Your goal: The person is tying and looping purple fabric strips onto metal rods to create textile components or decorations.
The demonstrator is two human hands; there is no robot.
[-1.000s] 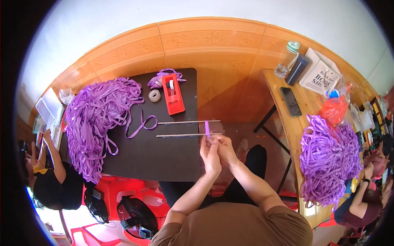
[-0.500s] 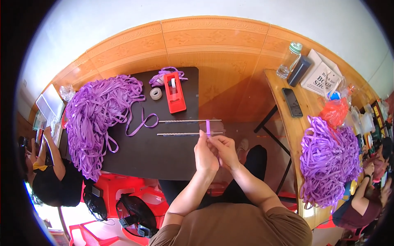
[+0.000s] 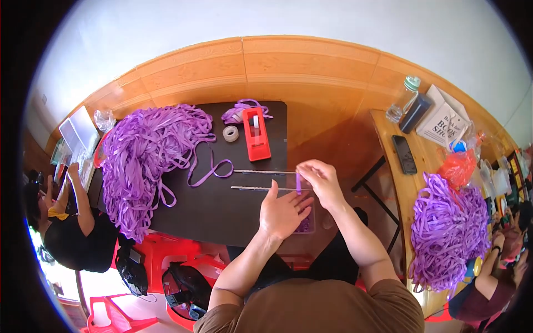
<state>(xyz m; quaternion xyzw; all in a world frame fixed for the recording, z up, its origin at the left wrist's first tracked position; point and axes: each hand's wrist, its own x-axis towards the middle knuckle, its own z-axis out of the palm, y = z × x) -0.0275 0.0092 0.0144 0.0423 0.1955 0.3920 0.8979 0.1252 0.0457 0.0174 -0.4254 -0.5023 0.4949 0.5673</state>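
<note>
Two thin metal rods, an upper rod and a lower rod, lie side by side and reach past the dark table's right edge. A purple ribbon spans both near their right ends. My right hand has its fingertips pinched at the ribbon's top, by the upper rod. My left hand is open beneath the lower rod, palm showing and fingers spread close to the ribbon's lower end. Whether it touches the ribbon is hard to make out.
On the dark table are a large purple ribbon heap, a red tape dispenser and a tape roll. The wooden table at right bears a phone, bottles and another ribbon pile. People sit at both sides.
My hands were together at the lower rod. My right hand has moved up to the upper rod, and my left hand has opened and turned palm up. The whole view has shifted slightly.
</note>
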